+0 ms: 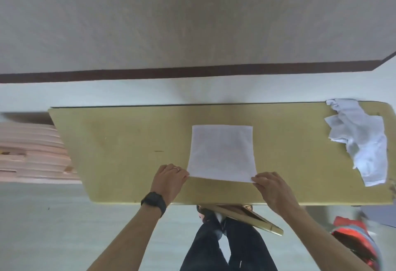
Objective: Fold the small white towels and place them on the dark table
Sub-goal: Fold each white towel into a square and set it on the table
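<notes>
— Two hands were in the frame. State of each?

— Left hand, lower centre: fingers curled and closed on the lower-left corner of the flat towel. Right hand, to the right of it: thumb and fingers pinched on the lower-right corner of the same towel. Both forearms entered from the bottom edge.

— Position of the flat towel?

— Centre of frame, spread as one smooth rectangle on the olive-yellow tabletop. Its far edge lay short of the tabletop's far edge. Its near edge, held at both corners, lay short of the near edge. Whether it was a single layer or already doubled could not be told.

— Other towels?

— One towel heap, white and crumpled, lay at the right end of the tabletop, at the right of the frame, well apart from the flat towel. The count of pieces in it could not be told.

— Items on the left arm?

— A black wristwatch sat on the wrist, and a ring showed on one finger.

— Surroundings?

— A grey-brown surface with a dark band along its lower edge filled the top of the frame. A pink stack showed at the left edge, beyond the tabletop's left end. Dark trousers showed at bottom centre, below the tabletop's near edge. A blurred red object lay at lower right.
</notes>
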The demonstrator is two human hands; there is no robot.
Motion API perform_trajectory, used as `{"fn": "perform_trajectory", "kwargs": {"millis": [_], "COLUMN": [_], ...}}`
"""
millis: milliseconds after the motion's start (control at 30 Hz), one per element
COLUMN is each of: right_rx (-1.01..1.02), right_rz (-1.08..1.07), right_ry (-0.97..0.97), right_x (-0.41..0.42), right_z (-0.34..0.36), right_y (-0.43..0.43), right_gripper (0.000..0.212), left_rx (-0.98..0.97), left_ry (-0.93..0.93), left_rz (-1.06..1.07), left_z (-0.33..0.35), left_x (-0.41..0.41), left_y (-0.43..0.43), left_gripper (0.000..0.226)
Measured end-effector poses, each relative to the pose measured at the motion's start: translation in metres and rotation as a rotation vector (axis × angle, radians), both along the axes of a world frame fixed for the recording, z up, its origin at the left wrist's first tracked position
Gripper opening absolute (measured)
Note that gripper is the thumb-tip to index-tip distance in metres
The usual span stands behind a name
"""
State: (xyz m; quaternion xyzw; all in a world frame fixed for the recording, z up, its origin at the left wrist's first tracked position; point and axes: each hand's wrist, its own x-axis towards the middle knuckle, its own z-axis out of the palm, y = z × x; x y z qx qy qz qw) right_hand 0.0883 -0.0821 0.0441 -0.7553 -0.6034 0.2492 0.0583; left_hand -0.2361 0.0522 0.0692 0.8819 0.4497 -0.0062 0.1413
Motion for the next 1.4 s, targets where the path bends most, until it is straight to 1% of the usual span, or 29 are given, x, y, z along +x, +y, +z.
{"fn": "perform_trajectory", "kwargs": {"millis": [33, 100, 133, 167, 200, 233, 267, 333, 367, 467, 500, 600, 700, 767, 933, 1067, 1267, 1400], "right_rx": [-0.064, -0.153, -0.181, -0.221, -0.25, -0.263, -0.261, -0.225, -0.205, -0.138, -0.103, 0.002, 0.055, 0.077, 0.075, 0.075, 0.035, 0.031], "right_rz": [0.021, 0.055, 0.058, 0.057, 0.028, -0.033, -0.1, -0.214, -0.286, -0.538, -0.608, -0.769, -0.811, -0.828, -0.85, -0.856, -0.82, -0.744], "right_ry": [0.005, 0.006, 0.013, 0.023, 0.047, 0.089, 0.138, 0.232, 0.284, 0.44, 0.466, 0.487, 0.482, 0.48, 0.452, 0.414, 0.32, 0.237], "right_x": [-0.004, -0.012, -0.014, -0.016, -0.016, -0.016, -0.014, -0.011, -0.008, -0.001, 0.002, 0.008, 0.007, 0.006, 0.005, 0.005, 0.008, 0.013], "right_z": [-0.007, -0.014, -0.016, -0.016, -0.016, -0.016, -0.015, -0.013, -0.011, -0.006, -0.007, -0.021, -0.036, -0.043, -0.05, -0.05, -0.054, -0.06], "right_y": [-0.013, -0.035, -0.043, -0.048, -0.052, -0.051, -0.047, -0.032, -0.02, 0.021, 0.036, 0.069, 0.088, 0.096, 0.101, 0.108, 0.121, 0.125], "right_gripper": [0.025, 0.027, 0.028, 0.028, 0.028, 0.026, 0.023, 0.019, 0.018, 0.014, 0.012, 0.011, 0.01, 0.01, 0.012, 0.011, 0.011, 0.009], "left_rx": [-0.053, -0.161, -0.193, -0.244, -0.286, -0.346, -0.406, -0.502, -0.555, -0.698, -0.712, -0.702, -0.672, -0.659, -0.621, -0.554, -0.444, -0.397], "left_ry": [0.027, 0.11, 0.152, 0.178, 0.163, 0.148, 0.119, 0.024, -0.043, -0.329, -0.397, -0.511, -0.572, -0.576, -0.515, -0.443, -0.331, -0.282], "left_rz": [-0.008, -0.029, -0.04, -0.038, 0.003, 0.068, 0.127, 0.255, 0.35, 0.687, 0.748, 0.819, 0.871, 0.88, 0.852, 0.814, 0.718, 0.664], "left_z": [-0.007, -0.016, -0.016, -0.012, -0.01, -0.007, -0.006, -0.003, -0.004, -0.014, -0.021, -0.041, -0.063, -0.074, -0.083, -0.081, -0.082, -0.084], "left_x": [-0.004, -0.008, -0.009, -0.008, -0.005, -0.002, 0.002, 0.013, 0.019, 0.034, 0.039, 0.051, 0.054, 0.054, 0.056, 0.058, 0.062, 0.062], "left_y": [-0.013, -0.034, -0.041, -0.046, -0.049, -0.047, -0.042, -0.027, -0.017, 0.016, 0.026, 0.052, 0.067, 0.071, 0.075, 0.077, 0.077, 0.077], "left_gripper": [0.005, 0.023, 0.024, 0.017, 0.012, 0.021, 0.027, 0.029, 0.027, 0.013, 0.01, 0.008, 0.011, 0.015, 0.015, 0.016, 0.014, 0.009]}}
